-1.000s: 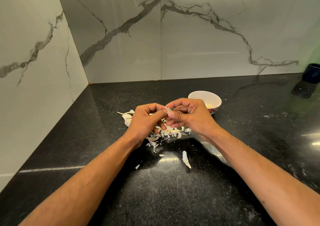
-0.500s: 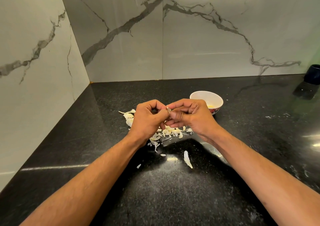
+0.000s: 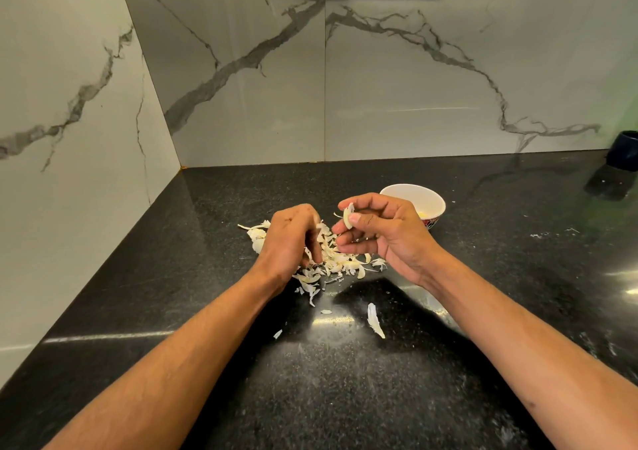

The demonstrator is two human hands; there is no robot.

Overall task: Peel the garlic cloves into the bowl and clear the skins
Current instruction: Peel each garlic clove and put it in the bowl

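While pinching a small pale garlic clove [image 3: 348, 221] between thumb and forefinger, holding the right hand [image 3: 383, 233] just beside the white ceramic bowl [image 3: 435, 204]. Dangling the left hand [image 3: 288, 239], fingers loosely curled, over the papery white skin pile [image 3: 340, 263]; possibly dropping a flake, too blurred to tell. Judging the clove light, firm, slippery: best gripping across its flat sides.

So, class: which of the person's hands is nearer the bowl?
Right. The right hand, pinching a garlic clove, sits just in front of the bowl, overlapping its near rim. The left hand is farther left, over the skins.
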